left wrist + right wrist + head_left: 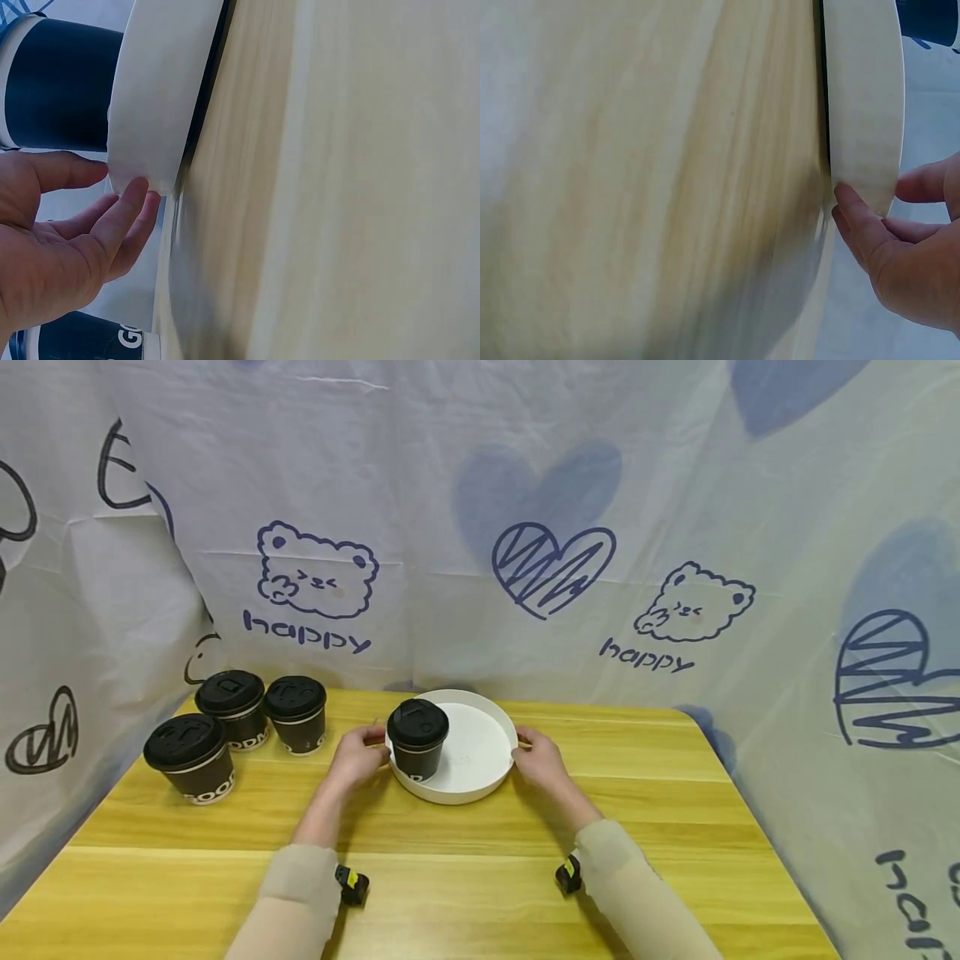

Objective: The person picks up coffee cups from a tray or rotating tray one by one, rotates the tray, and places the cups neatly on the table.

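A round white tray (480, 747) with a low wall sits toward the back of the wooden table. On its left side stands a black paper cup (417, 758) with a black lid, upright. My left hand (358, 756) pinches the tray's left rim, thumb at the top edge and fingers against the outer wall. In the left wrist view the same cup (64, 84) rises just beyond the thumb. My right hand (538, 755) grips the right rim in the same way; the right wrist view shows its fingertips (847, 193) on the wall's lower part.
Left of the tray, several more lidded black cups stand in a group: a front one (197, 760), a back one (234, 710) and one nearer the tray (297, 717). A printed cloth (442, 643) hangs behind the wooden table (450, 877) and along its sides.
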{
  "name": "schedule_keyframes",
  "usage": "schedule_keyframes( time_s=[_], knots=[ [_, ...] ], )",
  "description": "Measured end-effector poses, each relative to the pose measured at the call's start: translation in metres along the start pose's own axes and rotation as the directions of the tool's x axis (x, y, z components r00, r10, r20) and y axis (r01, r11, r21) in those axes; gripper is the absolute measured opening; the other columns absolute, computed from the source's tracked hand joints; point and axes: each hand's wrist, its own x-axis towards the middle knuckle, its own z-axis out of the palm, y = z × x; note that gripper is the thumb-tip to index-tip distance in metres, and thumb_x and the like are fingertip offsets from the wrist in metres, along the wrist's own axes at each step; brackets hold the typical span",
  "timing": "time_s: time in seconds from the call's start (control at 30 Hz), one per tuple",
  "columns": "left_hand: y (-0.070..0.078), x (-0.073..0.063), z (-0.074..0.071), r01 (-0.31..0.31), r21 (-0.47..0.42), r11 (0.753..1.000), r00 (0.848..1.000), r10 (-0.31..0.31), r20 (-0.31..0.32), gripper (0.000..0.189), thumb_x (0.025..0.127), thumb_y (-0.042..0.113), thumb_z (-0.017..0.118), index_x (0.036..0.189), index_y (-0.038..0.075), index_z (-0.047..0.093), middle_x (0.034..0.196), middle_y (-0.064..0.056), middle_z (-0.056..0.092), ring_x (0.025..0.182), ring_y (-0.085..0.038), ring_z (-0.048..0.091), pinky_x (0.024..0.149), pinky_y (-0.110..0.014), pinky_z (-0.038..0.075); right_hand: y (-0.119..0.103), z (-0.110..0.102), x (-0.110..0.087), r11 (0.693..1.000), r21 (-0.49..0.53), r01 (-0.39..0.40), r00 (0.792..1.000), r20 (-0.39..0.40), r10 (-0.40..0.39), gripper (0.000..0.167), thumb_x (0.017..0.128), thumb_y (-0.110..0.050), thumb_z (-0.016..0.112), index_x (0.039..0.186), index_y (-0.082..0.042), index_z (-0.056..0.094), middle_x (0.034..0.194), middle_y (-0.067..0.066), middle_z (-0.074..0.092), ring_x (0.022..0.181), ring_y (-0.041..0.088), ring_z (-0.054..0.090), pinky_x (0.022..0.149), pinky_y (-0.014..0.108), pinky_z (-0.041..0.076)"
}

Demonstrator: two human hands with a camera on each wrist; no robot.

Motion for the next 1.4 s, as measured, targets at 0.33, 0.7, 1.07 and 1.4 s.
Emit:
schedule_keyframes(
  time_s=[0.33, 0.7, 1.07, 1.4],
  knots=[
    [0.003, -0.009, 0.003, -0.004, -0.009, 1.0, 1.0, 0.004, -0.008, 0.049, 0.095, -0.005, 0.054, 0.142, -0.016, 0.049, 0.141, -0.035, 0.054, 0.131, -0.04, 0.05, 0.104, -0.042, 0.045, 0.0, -0.002, -0.01, 1.0, -0.016, 0.016, 1.0, 0.003, -0.016, 0.047, 0.096, -0.001, 0.056, 0.142, 0.007, 0.057, 0.142, 0.025, 0.06, 0.122, 0.036, 0.063, 0.093, 0.037, 0.056],
    [0.0, -0.006, 0.003, 0.02, -0.026, 0.999, 1.0, -0.02, 0.0, 0.05, 0.097, -0.001, 0.056, 0.145, -0.013, 0.048, 0.146, -0.033, 0.052, 0.137, -0.04, 0.047, 0.109, -0.044, 0.043, 0.001, -0.003, -0.008, 1.0, 0.008, -0.01, 1.0, -0.022, 0.01, 0.046, 0.098, -0.005, 0.057, 0.143, 0.006, 0.057, 0.143, 0.023, 0.061, 0.119, 0.035, 0.064, 0.08, 0.031, 0.057],
    [0.0, 0.003, -0.002, 0.026, 0.002, 1.0, 1.0, -0.026, 0.005, 0.051, 0.095, -0.001, 0.054, 0.144, -0.014, 0.048, 0.145, -0.033, 0.052, 0.138, -0.041, 0.045, 0.115, -0.048, 0.04, 0.004, -0.006, 0.002, 1.0, -0.007, 0.016, 1.0, -0.012, -0.016, 0.049, 0.099, -0.006, 0.054, 0.146, 0.009, 0.053, 0.144, 0.025, 0.059, 0.128, 0.039, 0.06, 0.103, 0.042, 0.053],
    [0.001, 0.008, -0.004, 0.025, -0.017, 1.0, 1.0, -0.025, 0.003, 0.045, 0.096, -0.001, 0.055, 0.139, -0.015, 0.053, 0.141, -0.032, 0.054, 0.129, -0.039, 0.053, 0.106, -0.043, 0.049, 0.005, -0.004, 0.004, 1.0, 0.026, 0.002, 1.0, 0.007, -0.002, 0.047, 0.098, -0.004, 0.056, 0.145, 0.006, 0.056, 0.139, 0.023, 0.063, 0.113, 0.03, 0.065, 0.083, 0.027, 0.054]
  ],
)
